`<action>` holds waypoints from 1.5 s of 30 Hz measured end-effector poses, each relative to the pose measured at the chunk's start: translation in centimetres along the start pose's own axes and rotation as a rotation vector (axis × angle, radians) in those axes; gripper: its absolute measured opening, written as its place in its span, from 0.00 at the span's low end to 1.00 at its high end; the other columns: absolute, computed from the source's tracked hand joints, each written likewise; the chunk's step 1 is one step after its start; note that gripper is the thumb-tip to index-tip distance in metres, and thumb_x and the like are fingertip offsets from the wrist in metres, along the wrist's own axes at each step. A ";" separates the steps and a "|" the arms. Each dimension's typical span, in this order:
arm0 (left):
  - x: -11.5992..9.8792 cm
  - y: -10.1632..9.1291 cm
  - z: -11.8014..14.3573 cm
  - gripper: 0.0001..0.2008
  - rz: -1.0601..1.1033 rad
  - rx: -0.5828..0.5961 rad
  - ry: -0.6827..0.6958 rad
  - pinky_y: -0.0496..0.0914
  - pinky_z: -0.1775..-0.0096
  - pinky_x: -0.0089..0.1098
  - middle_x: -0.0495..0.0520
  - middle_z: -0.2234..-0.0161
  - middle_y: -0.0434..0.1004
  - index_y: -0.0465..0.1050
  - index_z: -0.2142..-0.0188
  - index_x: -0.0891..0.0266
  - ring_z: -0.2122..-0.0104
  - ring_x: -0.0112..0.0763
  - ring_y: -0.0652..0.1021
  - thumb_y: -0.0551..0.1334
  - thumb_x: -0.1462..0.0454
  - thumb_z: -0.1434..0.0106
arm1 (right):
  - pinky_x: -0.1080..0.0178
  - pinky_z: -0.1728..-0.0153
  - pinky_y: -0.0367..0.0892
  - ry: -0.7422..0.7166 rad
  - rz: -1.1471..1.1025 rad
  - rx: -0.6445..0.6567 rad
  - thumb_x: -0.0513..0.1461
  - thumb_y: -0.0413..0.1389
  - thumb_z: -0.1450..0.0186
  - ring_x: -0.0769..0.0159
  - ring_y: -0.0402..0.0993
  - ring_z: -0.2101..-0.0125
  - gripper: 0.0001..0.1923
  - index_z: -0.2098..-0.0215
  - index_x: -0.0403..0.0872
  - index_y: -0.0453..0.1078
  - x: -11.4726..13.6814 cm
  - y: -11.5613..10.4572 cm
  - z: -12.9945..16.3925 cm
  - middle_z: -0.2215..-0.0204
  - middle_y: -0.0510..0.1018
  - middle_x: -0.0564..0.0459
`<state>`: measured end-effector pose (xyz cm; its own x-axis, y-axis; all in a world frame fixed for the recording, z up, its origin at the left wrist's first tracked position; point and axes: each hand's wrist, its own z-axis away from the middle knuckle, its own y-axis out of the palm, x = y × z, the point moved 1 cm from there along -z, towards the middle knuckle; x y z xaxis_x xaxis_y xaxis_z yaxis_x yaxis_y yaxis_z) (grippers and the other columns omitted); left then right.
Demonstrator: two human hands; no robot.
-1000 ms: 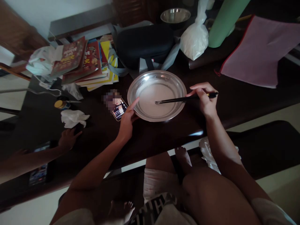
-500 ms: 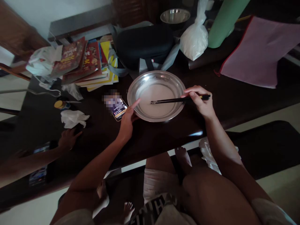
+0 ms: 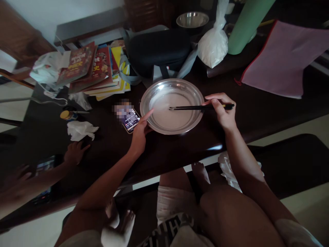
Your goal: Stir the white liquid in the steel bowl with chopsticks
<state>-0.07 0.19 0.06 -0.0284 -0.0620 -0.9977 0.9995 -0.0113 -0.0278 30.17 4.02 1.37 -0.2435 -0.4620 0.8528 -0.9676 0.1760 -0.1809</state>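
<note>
Chopsticks (image 3: pixel 197 107) now level, tips leftward

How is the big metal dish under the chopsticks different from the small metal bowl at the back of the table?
The metal dish is wide and shallow; the small bowl looks narrower and deeper. The dish holds a pale whitish liquid, with chopsticks from the right hand over it and the left hand on its rim; nobody touches the bowl, and its contents cannot be seen. Both are shiny metal and round.
</note>
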 end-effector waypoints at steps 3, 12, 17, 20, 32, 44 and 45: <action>-0.2 0.1 0.1 0.22 -0.018 0.002 0.011 0.74 0.51 0.42 0.53 0.41 0.70 0.69 0.42 0.52 0.48 0.41 0.76 0.48 0.56 0.31 | 0.59 0.64 0.75 0.025 -0.039 -0.015 0.50 0.55 0.34 0.65 0.81 0.71 0.13 0.63 0.52 0.76 -0.1 0.0 0.0 0.74 0.81 0.56; 0.0 -0.2 0.1 0.23 0.017 0.021 0.004 0.74 0.50 0.40 0.53 0.41 0.71 0.70 0.42 0.55 0.47 0.40 0.75 0.48 0.58 0.32 | 0.60 0.64 0.75 0.007 -0.049 -0.028 0.48 0.55 0.34 0.65 0.81 0.70 0.12 0.62 0.52 0.77 -0.1 -0.1 0.0 0.74 0.82 0.56; -0.2 -0.1 0.1 0.24 -0.020 0.028 -0.002 0.74 0.49 0.40 0.51 0.39 0.69 0.69 0.41 0.55 0.46 0.40 0.74 0.47 0.61 0.33 | 0.59 0.62 0.75 0.004 -0.035 0.084 0.49 0.56 0.34 0.65 0.82 0.69 0.13 0.63 0.52 0.77 -0.1 0.1 0.0 0.72 0.83 0.56; -0.1 -0.2 0.1 0.23 -0.038 0.033 -0.001 0.73 0.49 0.40 0.51 0.39 0.68 0.69 0.41 0.54 0.46 0.40 0.74 0.47 0.61 0.33 | 0.58 0.60 0.75 -0.033 0.001 0.066 0.49 0.56 0.34 0.65 0.81 0.67 0.12 0.62 0.53 0.77 -0.1 0.1 0.0 0.71 0.83 0.56; 0.4 -0.4 0.0 0.23 -0.043 0.037 0.020 0.74 0.49 0.38 0.53 0.39 0.68 0.69 0.42 0.56 0.44 0.39 0.72 0.48 0.60 0.33 | 0.59 0.60 0.74 -0.025 -0.022 0.032 0.47 0.56 0.33 0.66 0.81 0.67 0.10 0.61 0.53 0.77 -0.3 0.0 0.0 0.71 0.83 0.56; 0.5 -0.5 -0.1 0.23 -0.019 0.026 -0.010 0.73 0.48 0.39 0.52 0.40 0.69 0.70 0.43 0.56 0.43 0.40 0.71 0.49 0.61 0.34 | 0.59 0.61 0.75 0.010 -0.030 0.000 0.48 0.55 0.34 0.65 0.81 0.68 0.12 0.62 0.52 0.77 -0.3 0.0 0.0 0.72 0.82 0.56; 0.5 -0.4 -0.1 0.23 -0.022 0.026 -0.010 0.73 0.48 0.39 0.52 0.40 0.70 0.70 0.42 0.56 0.43 0.40 0.71 0.49 0.61 0.34 | 0.60 0.63 0.75 0.022 -0.054 -0.020 0.48 0.55 0.33 0.66 0.81 0.69 0.12 0.62 0.52 0.77 -0.3 -0.1 0.0 0.73 0.82 0.56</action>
<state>-0.53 0.23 -0.43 -0.0506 -0.0717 -0.9961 0.9981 -0.0389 -0.0479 30.31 4.17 1.14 -0.1893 -0.4516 0.8719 -0.9777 0.1688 -0.1249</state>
